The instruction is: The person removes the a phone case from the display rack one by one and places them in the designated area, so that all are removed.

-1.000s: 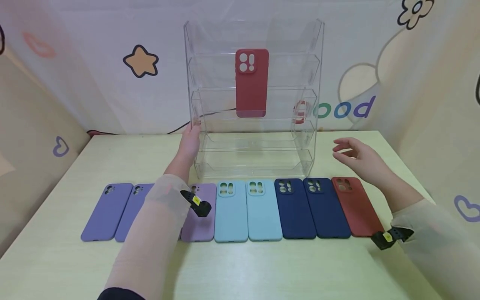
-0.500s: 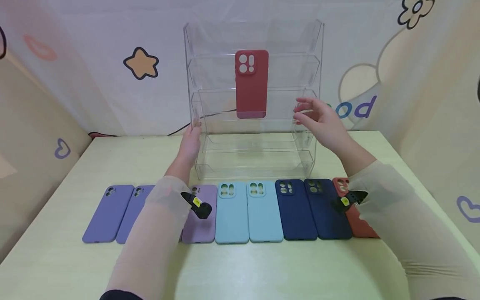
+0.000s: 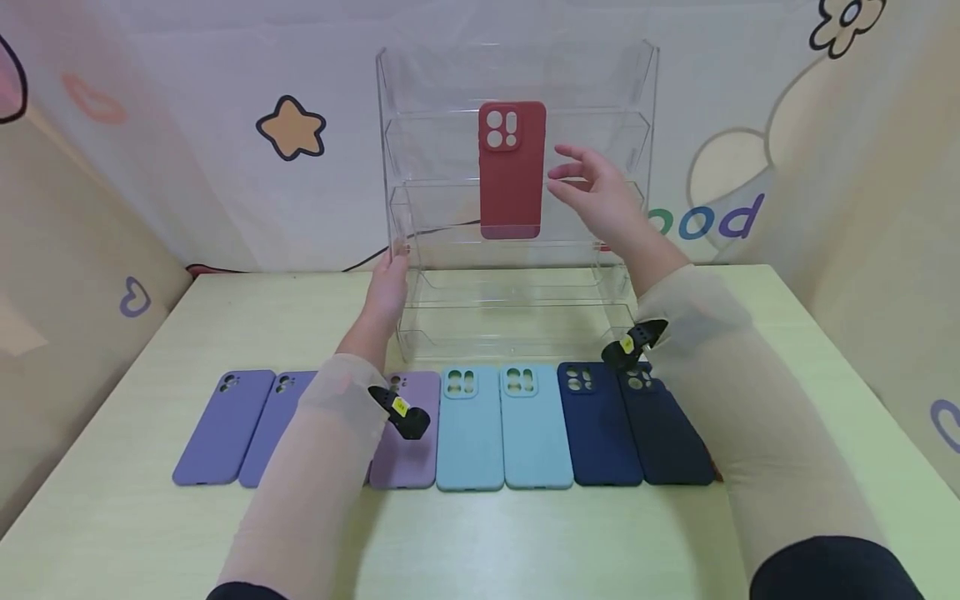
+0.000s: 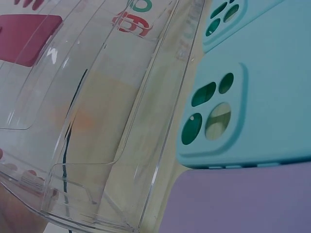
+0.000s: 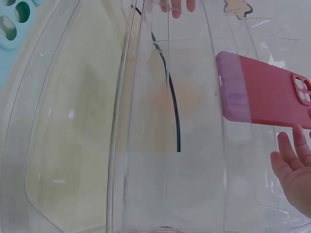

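A clear acrylic tiered rack stands at the back of the table. One red phone case stands upright in an upper tier, also seen in the right wrist view. My left hand lies with straight fingers against the rack's left side wall. My right hand hovers open with fingers spread, just right of the red case and not touching it. In the right wrist view its fingers sit below the case.
A row of phone cases lies in front of the rack: two blue-violet, a lilac one, two light teal, two navy. My right forearm covers the row's right end. A black cable runs behind the rack.
My right hand rose from the table's right side and swung left to the red case in the rack. Its forearm now covers the red case in the row. The left hand stayed put.
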A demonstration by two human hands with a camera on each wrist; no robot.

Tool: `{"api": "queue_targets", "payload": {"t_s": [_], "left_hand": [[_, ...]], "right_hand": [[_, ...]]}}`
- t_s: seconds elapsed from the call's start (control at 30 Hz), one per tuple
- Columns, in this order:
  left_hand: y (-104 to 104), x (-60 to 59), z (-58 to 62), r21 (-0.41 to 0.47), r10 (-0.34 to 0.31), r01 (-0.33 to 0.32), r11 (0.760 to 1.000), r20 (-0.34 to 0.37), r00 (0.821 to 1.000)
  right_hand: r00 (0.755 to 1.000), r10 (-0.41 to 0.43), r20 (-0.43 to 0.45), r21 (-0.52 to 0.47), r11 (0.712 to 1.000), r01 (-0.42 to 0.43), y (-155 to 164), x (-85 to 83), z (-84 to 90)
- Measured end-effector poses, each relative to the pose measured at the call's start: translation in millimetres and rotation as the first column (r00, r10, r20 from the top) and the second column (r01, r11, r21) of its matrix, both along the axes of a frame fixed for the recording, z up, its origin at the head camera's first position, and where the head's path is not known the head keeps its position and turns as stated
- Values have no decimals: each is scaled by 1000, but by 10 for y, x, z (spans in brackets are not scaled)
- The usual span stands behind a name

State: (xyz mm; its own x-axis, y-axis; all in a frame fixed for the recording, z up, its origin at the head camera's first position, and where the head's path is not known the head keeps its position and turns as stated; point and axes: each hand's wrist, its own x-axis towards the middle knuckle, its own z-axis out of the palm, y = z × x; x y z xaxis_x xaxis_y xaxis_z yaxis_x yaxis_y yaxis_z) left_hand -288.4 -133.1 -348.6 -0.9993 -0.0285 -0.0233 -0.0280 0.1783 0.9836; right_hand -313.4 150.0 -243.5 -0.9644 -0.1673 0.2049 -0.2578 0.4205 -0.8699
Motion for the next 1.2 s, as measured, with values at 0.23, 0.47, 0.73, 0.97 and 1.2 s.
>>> {"api": "queue_targets", "payload": {"t_s": [0.23,0.47,0.73,0.97,1.2], "left_hand": [[23,16,6,-14,-1,1,1000,-10,1000],[17,15,-11,-21,-4,3,1000,-22,1000],[16,25,14,-5,2,-2,1000,-16,1000],[24,16,40,3,-3,4,1000,-25,1000],[15,20,41,-7,2,-2,1000,3,1000]], "right_hand": [[999,-9,44,-55,998,11,-91,-114,-95],[999,-18,32,-131,991,22,-163,-141,-193],[1000,-26,1,-239,971,26,-160,-160,-180],[995,-39,-88,-293,956,12,-78,-73,-52],[999,27,-30,-228,973,-33,26,138,-52]]}}
